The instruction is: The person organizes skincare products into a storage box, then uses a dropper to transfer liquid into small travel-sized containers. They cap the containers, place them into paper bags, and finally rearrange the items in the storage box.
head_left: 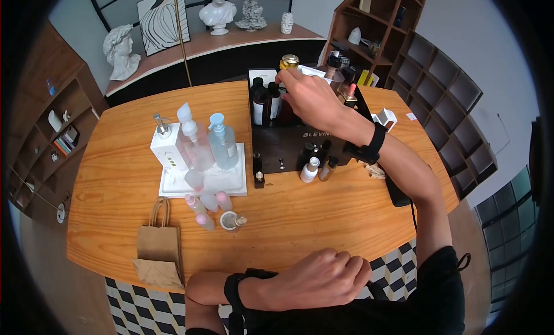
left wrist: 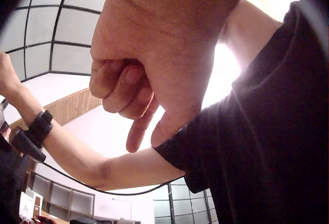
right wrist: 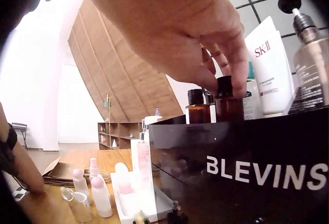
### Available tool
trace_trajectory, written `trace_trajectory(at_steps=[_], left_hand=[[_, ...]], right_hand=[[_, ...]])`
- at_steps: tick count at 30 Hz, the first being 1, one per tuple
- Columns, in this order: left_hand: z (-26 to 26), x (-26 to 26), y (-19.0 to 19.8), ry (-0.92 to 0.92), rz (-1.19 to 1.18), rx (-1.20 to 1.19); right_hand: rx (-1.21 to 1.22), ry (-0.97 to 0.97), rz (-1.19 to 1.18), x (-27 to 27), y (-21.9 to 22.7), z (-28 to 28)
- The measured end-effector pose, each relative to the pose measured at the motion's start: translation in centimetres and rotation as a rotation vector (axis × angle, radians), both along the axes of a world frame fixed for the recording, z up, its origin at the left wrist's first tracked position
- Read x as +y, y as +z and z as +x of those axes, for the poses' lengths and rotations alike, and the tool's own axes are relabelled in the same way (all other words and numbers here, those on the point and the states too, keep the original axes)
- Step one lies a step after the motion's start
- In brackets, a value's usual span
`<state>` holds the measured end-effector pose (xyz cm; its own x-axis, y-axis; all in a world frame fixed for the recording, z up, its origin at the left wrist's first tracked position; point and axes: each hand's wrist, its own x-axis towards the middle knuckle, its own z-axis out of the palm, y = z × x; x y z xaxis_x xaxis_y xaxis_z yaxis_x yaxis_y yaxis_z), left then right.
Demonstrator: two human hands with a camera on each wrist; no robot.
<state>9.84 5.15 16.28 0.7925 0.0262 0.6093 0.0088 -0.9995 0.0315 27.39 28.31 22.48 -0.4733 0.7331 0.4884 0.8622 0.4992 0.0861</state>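
Note:
My right hand (head_left: 311,101) reaches over the black BLEVINS organizer box (head_left: 276,141). In the right wrist view its thumb and fingers pinch the black cap of a brown bottle (right wrist: 229,110), which stands upright behind the box's front wall. A similar brown bottle (right wrist: 198,114) with a white label is right beside it. A white SK-II tube (right wrist: 270,69) and a pump bottle (right wrist: 312,69) rise from the box on the other side. My left hand (head_left: 314,280) is held near my body at the table's front edge, its fingers loosely curled and holding nothing.
Pump bottles (head_left: 224,144) stand on a white tray (head_left: 234,188) left of the box. Several small pink-capped bottles (head_left: 205,220), a small jar (head_left: 229,220) and a paper bag (head_left: 158,242) are nearer. Small bottles (head_left: 310,170) stand before the box; a black phone-like slab (head_left: 398,190) lies right.

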Motion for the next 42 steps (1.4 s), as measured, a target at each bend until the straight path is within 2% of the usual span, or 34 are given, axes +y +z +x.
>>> trace_trajectory(at_steps=[5, 10, 14, 16, 17, 19, 20, 22, 27, 29, 33, 35, 38, 42], left_hand=[[-0.1, 0.1, 0.2, -0.011, -0.006, -0.011], [0.0, 0.2, 0.2, -0.004, 0.005, -0.002], [0.0, 0.3, 0.2, 0.002, 0.027, 0.006], [0.1, 0.3, 0.3, 0.0, 0.021, -0.003], [0.1, 0.3, 0.3, 0.004, 0.025, -0.01], [0.1, 0.4, 0.3, 0.0, 0.012, -0.012], [0.2, 0.4, 0.4, -0.001, 0.002, -0.015], [0.3, 0.4, 0.2, -0.001, -0.002, -0.014], [0.5, 0.4, -0.2, -0.013, -0.008, -0.003], [0.4, 0.5, -0.1, -0.007, -0.006, 0.024], [0.3, 0.6, 0.3, -0.008, -0.009, 0.023], [0.4, 0.6, 0.2, -0.012, -0.025, 0.028], [0.4, 0.6, 0.1, -0.014, -0.027, 0.025], [0.4, 0.5, 0.2, -0.017, -0.022, 0.015]], right_hand=[[0.031, 0.023, 0.121, -0.3, 0.2, 0.3], [0.106, 0.08, 0.207, -4.9, 2.2, 0.7], [0.163, 0.088, 0.035, -8.9, 1.5, 2.2], [0.012, 0.165, -0.114, -9.6, -0.6, 4.1], [0.012, 0.161, -0.116, -10.0, -1.5, 5.0], [-0.102, 0.027, -0.327, -10.9, -3.5, 6.5], [-0.101, 0.026, -0.326, -11.2, -4.5, 7.1], [-0.154, -0.133, -0.337, -11.6, -6.5, 8.0], [-0.156, -0.192, -0.347, -11.5, -9.0, 8.4], [-0.143, -0.175, -0.444, -11.0, -9.5, 8.5], [-0.074, -0.087, -0.369, -9.8, -11.0, 9.3], [0.063, 0.012, -0.373, -9.6, -11.1, 9.2], [0.052, -0.049, -0.491, -10.1, -9.6, 8.1], [0.056, -0.025, -0.498, -9.8, -10.0, 8.2]])
